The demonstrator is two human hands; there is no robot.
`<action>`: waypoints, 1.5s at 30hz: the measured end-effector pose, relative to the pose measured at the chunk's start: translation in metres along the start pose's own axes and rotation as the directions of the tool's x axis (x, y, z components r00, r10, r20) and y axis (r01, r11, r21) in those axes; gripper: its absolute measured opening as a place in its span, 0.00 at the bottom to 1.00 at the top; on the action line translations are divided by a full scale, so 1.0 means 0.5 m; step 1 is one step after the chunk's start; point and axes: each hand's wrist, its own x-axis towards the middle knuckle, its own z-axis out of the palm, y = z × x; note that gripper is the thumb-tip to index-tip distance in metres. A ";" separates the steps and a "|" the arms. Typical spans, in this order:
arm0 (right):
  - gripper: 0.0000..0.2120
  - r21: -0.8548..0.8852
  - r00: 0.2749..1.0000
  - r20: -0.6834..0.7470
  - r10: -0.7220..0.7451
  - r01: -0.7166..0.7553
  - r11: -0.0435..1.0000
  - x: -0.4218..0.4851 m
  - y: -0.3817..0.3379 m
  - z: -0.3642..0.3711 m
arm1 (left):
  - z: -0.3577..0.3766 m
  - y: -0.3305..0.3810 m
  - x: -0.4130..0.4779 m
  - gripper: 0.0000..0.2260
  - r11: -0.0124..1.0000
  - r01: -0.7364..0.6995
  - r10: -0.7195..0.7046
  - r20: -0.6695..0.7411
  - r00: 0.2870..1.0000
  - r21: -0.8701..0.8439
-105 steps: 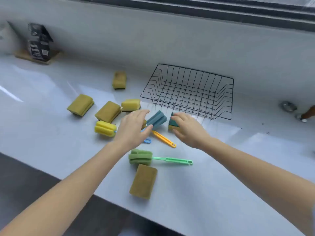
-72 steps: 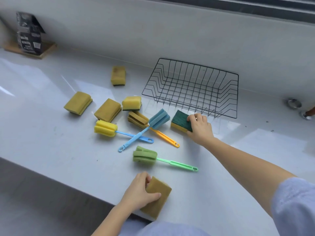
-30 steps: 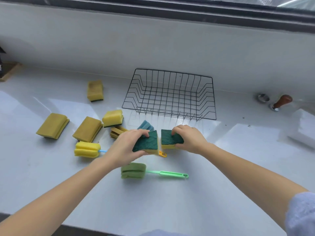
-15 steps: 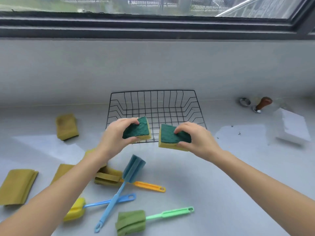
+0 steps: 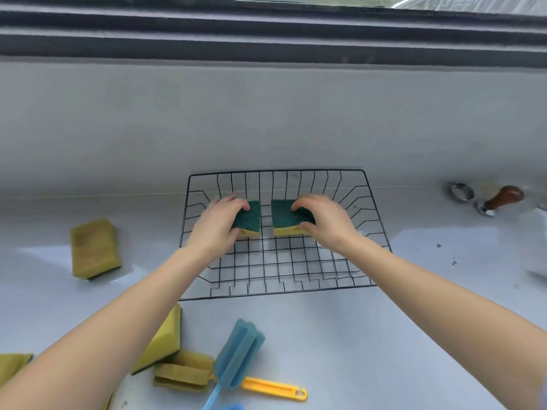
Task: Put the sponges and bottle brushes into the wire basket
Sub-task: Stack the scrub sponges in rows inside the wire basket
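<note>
Both hands reach into the black wire basket [image 5: 373,220], which sits on the pale grey surface [image 5: 384,335] against the back wall below a dark window frame. The left hand [image 5: 217,224] grips a green-topped sponge [image 5: 251,216] with a yellow underside, its fingers [image 5: 236,202] curled over the far edge and the thumb at the near edge, pinching it. The right hand [image 5: 321,220] grips a second green-and-yellow sponge [image 5: 285,216] the same way, fingers bent over the top, thumb below. The two sponges sit side by side, green faces up, with a narrow gap between them, in the far half of the basket; whether they rest on the wire floor or hang just above it cannot be told. Outside the basket, an olive-yellow sponge [image 5: 94,248] lies well to its left. Nearer the camera, a yellow sponge [image 5: 165,341] is partly hidden under the left forearm, and beside it lies a split olive foam brush head [image 5: 183,374]. A blue bottle brush [image 5: 236,353] with a ribbed foam head crosses over a yellow handle [image 5: 273,388]. Another olive sponge [image 5: 13,363] shows at the left edge. At the far right stand a small metal ring [image 5: 461,190] and a wooden-handled tamper [image 5: 500,199].
</note>
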 end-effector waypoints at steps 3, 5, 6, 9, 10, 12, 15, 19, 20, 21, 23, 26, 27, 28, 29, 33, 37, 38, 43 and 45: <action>0.18 0.004 1.000 0.003 -0.004 0.004 1.000 0.040 -0.002 0.026 | 0.017 -0.012 0.025 0.19 0.999 0.035 -0.035 0.012 0.999 -0.020; 0.18 0.008 1.000 -0.008 -0.012 0.012 1.000 0.059 -0.004 0.042 | 0.028 -0.019 0.038 0.19 0.998 0.050 -0.050 -0.006 0.999 -0.023; 0.18 0.004 1.000 -0.007 -0.020 0.020 1.000 0.066 -0.005 0.051 | 0.031 -0.024 0.043 0.19 0.998 0.054 -0.054 -0.018 0.998 -0.032; 0.18 0.016 0.999 -0.004 -0.040 0.040 0.999 0.083 -0.007 0.075 | 0.037 -0.039 0.051 0.19 0.995 0.083 -0.085 -0.042 0.995 -0.051; 0.19 0.028 0.999 -0.011 -0.040 0.041 0.999 0.087 -0.008 0.082 | 0.039 -0.042 0.052 0.19 0.993 0.106 -0.108 -0.053 0.993 -0.046; 0.19 0.048 0.999 -0.038 -0.035 0.037 0.998 0.093 -0.012 0.094 | 0.043 -0.043 0.051 0.20 0.989 0.147 -0.149 -0.101 0.984 -0.026; 0.19 0.056 0.997 -0.071 -0.026 0.030 0.998 0.098 -0.015 0.103 | 0.045 -0.044 0.055 0.20 0.989 0.146 -0.146 -0.131 0.981 -0.004; 0.19 0.069 0.995 -0.092 -0.031 0.038 0.997 0.095 -0.013 0.105 | 0.044 -0.047 0.061 0.21 0.988 0.151 -0.154 -0.077 0.985 -0.040; 0.19 0.066 0.995 -0.093 -0.031 0.038 0.997 0.093 -0.013 0.106 | 0.046 -0.046 0.060 0.21 0.989 0.147 -0.149 -0.070 0.986 -0.035; 0.19 0.059 0.996 -0.089 -0.029 0.035 0.998 0.092 -0.015 0.108 | 0.048 -0.045 0.059 0.21 0.990 0.137 -0.138 -0.068 0.988 -0.017; 0.20 0.041 0.997 -0.068 -0.024 0.027 0.999 0.094 -0.020 0.108 | 0.053 -0.044 0.057 0.21 0.992 0.121 -0.118 -0.083 0.990 0.028; 0.19 0.018 1.000 -0.013 -0.007 0.007 1.000 0.111 -0.029 0.097 | 0.054 -0.044 0.062 0.21 0.990 0.129 -0.123 -0.110 0.986 0.050; 0.19 0.013 1.000 0.001 -0.002 0.002 1.000 0.116 -0.031 0.093 | 0.054 -0.043 0.064 0.21 0.990 0.129 -0.122 -0.114 0.986 0.054; 0.19 0.010 1.000 0.005 0.002 -0.002 1.000 0.119 -0.032 0.091 | 0.053 -0.042 0.065 0.21 0.991 0.122 -0.114 -0.120 0.986 0.061; 0.19 0.005 1.000 0.001 0.005 -0.005 1.000 0.120 -0.032 0.092 | 0.053 -0.042 0.066 0.21 0.991 0.112 -0.102 -0.131 0.986 0.073; 0.18 -0.030 0.999 -0.029 0.012 -0.013 0.999 0.109 -0.031 0.109 | 0.062 -0.039 0.059 0.22 0.990 0.102 -0.090 -0.123 0.988 0.097; 0.18 -0.037 1.000 -0.026 -0.005 0.004 0.999 0.114 -0.032 0.107 | 0.068 -0.034 0.053 0.23 0.990 0.119 -0.113 -0.086 0.990 0.076; 0.18 -0.028 1.000 -0.022 0.000 0.000 1.000 0.113 -0.032 0.108 | 0.071 -0.031 0.047 0.23 0.990 0.124 -0.120 -0.065 0.991 0.073; 0.23 -0.001 1.000 -0.002 0.029 -0.029 1.000 0.085 -0.044 0.118 | 0.081 -0.018 0.018 0.32 0.970 0.155 -0.172 0.074 0.982 0.188; 0.26 -0.033 0.998 0.034 0.044 -0.043 0.999 0.071 -0.052 0.116 | 0.068 -0.013 0.023 0.34 0.968 0.200 -0.218 0.119 0.969 0.151</action>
